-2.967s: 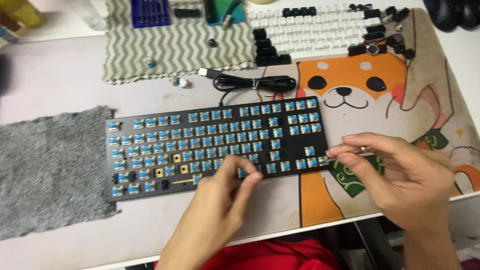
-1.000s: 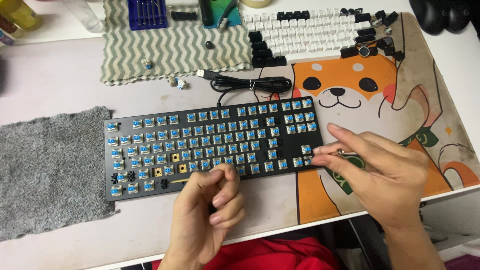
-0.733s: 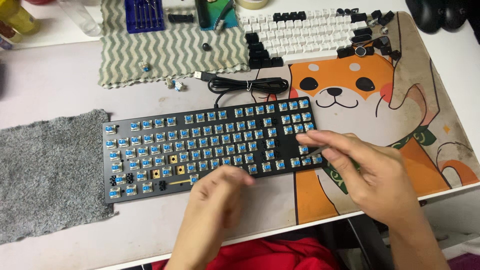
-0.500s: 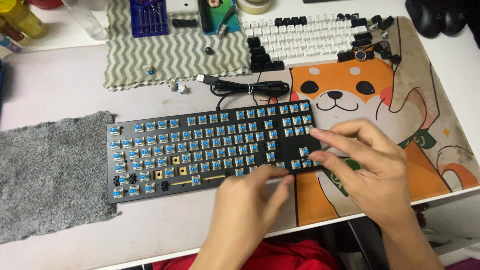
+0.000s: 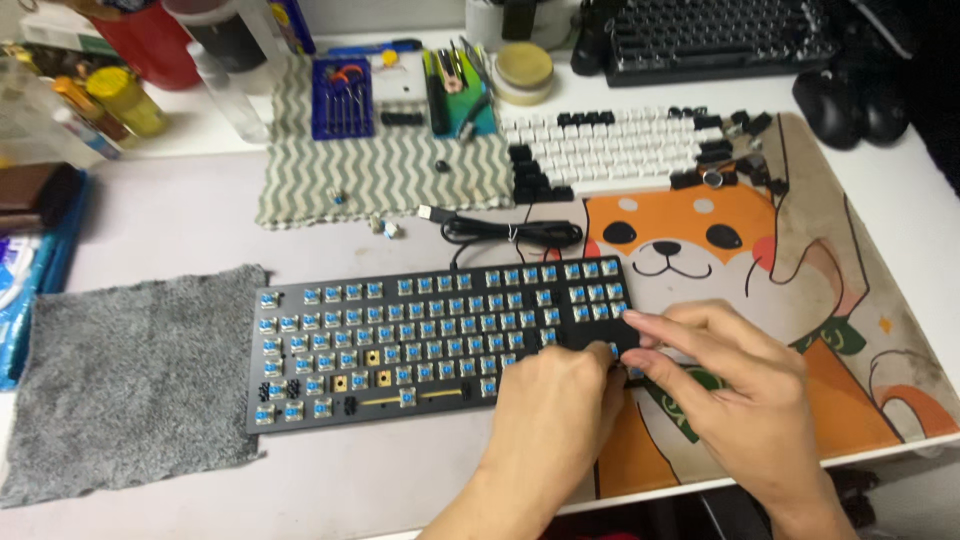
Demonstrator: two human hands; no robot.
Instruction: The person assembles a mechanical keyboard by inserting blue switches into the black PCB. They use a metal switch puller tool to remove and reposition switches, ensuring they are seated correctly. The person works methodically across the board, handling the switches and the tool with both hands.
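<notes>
Both hands meet at the bare keyboard's (image 5: pixel 440 340) right corner: left hand (image 5: pixel 560 410) curled, right hand (image 5: pixel 745 400) spread, steadying it. Whether either pinches anything is hidden.

You are working at a home hobby bench set up for keyboard servicing. A stripped keyboard (image 5: pixel 440 345) with bare blue switches is lying on the white tabletop (image 5: pixel 180 215), partly overlapping a cartoon dog desk mat (image 5: pixel 760 260). Removed keycaps (image 5: pixel 620 150) are lying in rows above it. A blue case of small drivers (image 5: pixel 342 97) is sitting on a zigzag cloth (image 5: pixel 385 175), and a grey towel (image 5: pixel 125 380) is covering the left side.
</notes>
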